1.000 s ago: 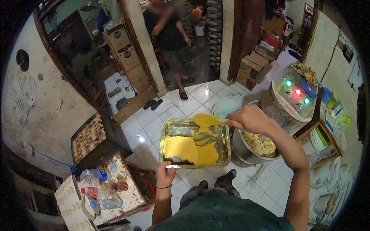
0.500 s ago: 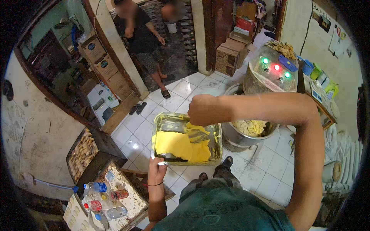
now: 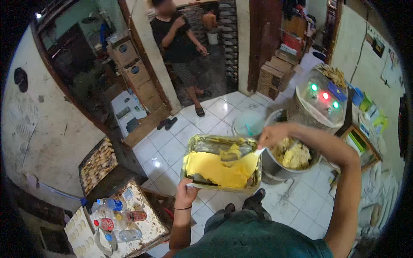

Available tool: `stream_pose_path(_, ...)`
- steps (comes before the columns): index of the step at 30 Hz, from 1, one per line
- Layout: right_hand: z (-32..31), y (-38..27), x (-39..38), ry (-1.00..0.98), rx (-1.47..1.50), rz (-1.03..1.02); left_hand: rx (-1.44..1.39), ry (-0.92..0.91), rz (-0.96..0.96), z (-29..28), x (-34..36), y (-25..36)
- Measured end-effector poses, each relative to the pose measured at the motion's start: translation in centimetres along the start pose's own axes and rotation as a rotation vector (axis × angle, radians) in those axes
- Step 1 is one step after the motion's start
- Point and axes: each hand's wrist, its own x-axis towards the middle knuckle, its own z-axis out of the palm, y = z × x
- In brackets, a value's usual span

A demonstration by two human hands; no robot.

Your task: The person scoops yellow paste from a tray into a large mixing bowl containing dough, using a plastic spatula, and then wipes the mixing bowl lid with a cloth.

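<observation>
My left hand [image 3: 186, 193] grips the near left rim of a rectangular metal pan [image 3: 206, 139] smeared with thick yellow paste [image 3: 217, 167]. My right hand [image 3: 273, 136] is closed on the handle of a spatula [image 3: 234, 155], whose paste-coated blade is down inside the pan's back right part. Right of the pan stands a large metal mixing bowl [image 3: 279, 168] with pale yellow lumpy dough [image 3: 297, 155], below a machine [image 3: 318, 107] with lit green and red lamps. A pale bucket with a turquoise tool [image 3: 247, 127] stands behind the pan.
A worn table [image 3: 146, 234] with several bottles and a tray of pale pieces [image 3: 75, 228] are at lower left, beside a tray of browned pieces [image 3: 99, 163]. A person [image 3: 176, 51] stands in the doorway; another [image 3: 210, 21] is farther back. Sandals [image 3: 167, 124] lie on the floor.
My right hand has swung out over the mixing bowl and back to the pan, with the spatula blade now in it. The dough in the bowl shows a yellower lump on top.
</observation>
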Motion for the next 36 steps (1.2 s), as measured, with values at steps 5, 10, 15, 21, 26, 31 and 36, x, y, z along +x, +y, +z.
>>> stream_pose_path(5, 5.3, 1.7, -0.9, 0.216, 0.226, 0.142, 0.087, 0.072, 0.088, 1.5, 0.3, 0.2)
stream_pose_path(10, 10.7, 3.5, -1.0, 0.404, 0.515, 0.255, 0.153, 0.076, 0.054, 2.1, 1.7, -0.1)
stream_pose_path(15, 13.5, 3.5, -1.0, 0.477, 0.672, 0.318, 0.259, 0.022, 0.065, 3.6, 2.4, -0.9)
stream_pose_path(21, 15.4, 3.4, -2.2, 0.561, 0.896, 0.4, 0.119, 0.018, -0.131, 6.8, 3.3, -1.7)
stream_pose_path(26, 14.2, -0.2, -3.5, 0.562, 1.007, 0.417, 0.516, -0.065, 0.179, 8.5, 3.5, -3.6)
stream_pose_path(31, 16.9, 1.9, -2.2, 0.659, 1.357, 0.3, 0.45, -0.072, 0.028, 9.0, 5.2, -4.3)
stream_pose_path(36, 17.7, 1.0, -1.8, 0.676, 1.515, 0.183, 0.458, -0.105, 0.051, 8.1, 5.7, -5.2)
